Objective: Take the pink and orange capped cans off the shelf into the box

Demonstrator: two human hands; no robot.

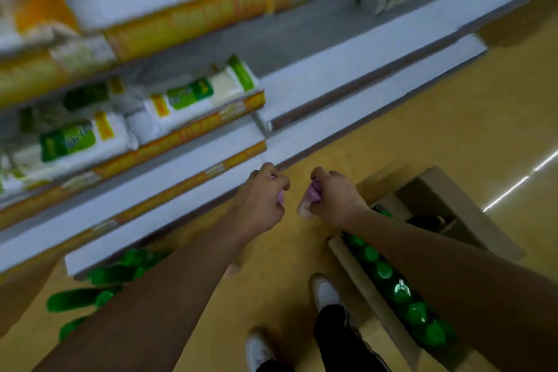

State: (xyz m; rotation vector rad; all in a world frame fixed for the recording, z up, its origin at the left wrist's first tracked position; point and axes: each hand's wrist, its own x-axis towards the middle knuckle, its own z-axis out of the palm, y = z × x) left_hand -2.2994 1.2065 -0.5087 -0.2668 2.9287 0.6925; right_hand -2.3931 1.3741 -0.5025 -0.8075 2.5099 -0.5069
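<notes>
Both my arms reach forward over a yellow shop floor beside white shelves. My left hand (262, 194) is curled round a small purple thing (280, 198) that shows only at its edge. Close to its right, my right hand (332, 196) grips a purple thing (314, 192) of the same colour, folded between fingers and thumb. The two hands are a short gap apart, and I cannot tell whether they hold one piece or two. The view is blurred.
White shelves (193, 190) with orange price strips run along the left, holding white packs with green labels (181, 100). An open cardboard box (350, 263) of green-capped bottles (401, 290) stands at the right. More green bottles (99, 281) lie low on the left. My white shoes (324, 291) are below.
</notes>
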